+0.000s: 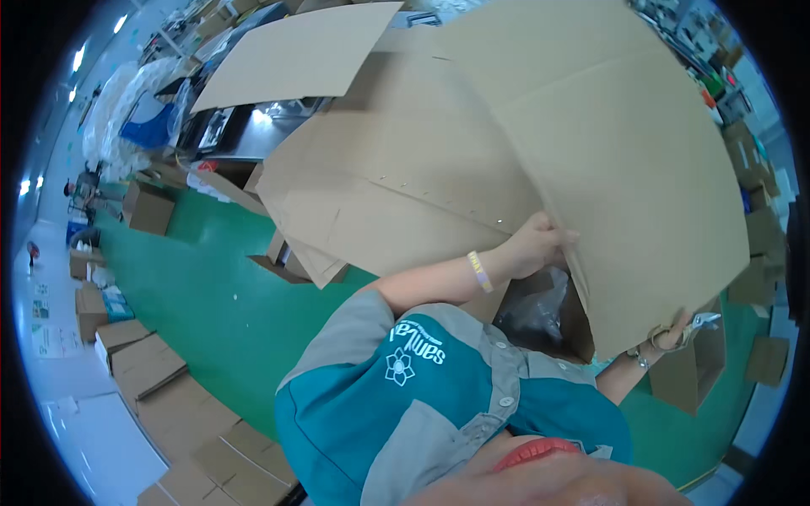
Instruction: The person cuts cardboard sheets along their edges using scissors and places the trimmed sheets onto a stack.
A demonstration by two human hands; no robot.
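A large cardboard sheet (624, 169) stands raised at a tilt in front of me. Its left edge is pinched by my left hand (540, 244), whose fingers are closed round it and partly hidden. Down at the sheet's lower right edge, my right hand (671, 331) is closed against the board. A small shiny, silvery-blue object (706, 320) sticks out beside the right fingers; its kind I cannot make out. Left of the raised sheet lies another wide cardboard piece (396, 160), with a row of small holes or bright specks in it.
Below the sheet stands an open box with clear plastic film (540, 308). Another open carton (692, 363) is at my right. A loose cardboard panel (295, 55) sits at the far left over a dark table (261, 131). Flattened cartons (186, 405) lie on the green floor (194, 287).
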